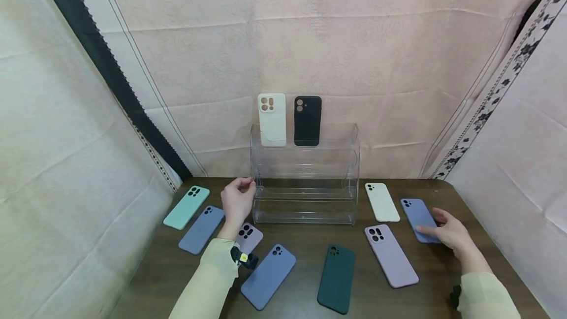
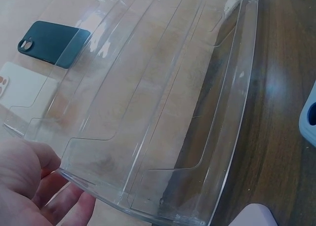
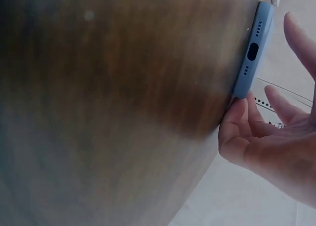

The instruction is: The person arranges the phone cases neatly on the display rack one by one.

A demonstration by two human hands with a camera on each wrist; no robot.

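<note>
A clear tiered display stand [image 1: 305, 219] stands at the back of the table. My left hand [image 1: 238, 203] pinches its left side edge, with thumb and fingers on the rim in the left wrist view. A white phone case [image 1: 275, 124] and a black phone case [image 1: 307, 122] stand upright on the top tier. At the right, my right hand [image 1: 454, 235] is beside a blue phone case [image 1: 416, 213] lying on the table. In the right wrist view, fingertips touch that case's lower edge [image 3: 253, 51], while the thumb is apart from it.
Around the stand lie a mint case [image 1: 183, 210], blue cases [image 1: 201, 230] [image 1: 267, 279], a dark green case [image 1: 336, 279], lilac cases [image 1: 394, 262] [image 1: 249, 241] and another white case [image 1: 383, 206]. Pale cloth [image 1: 332, 53] hangs behind and at both sides.
</note>
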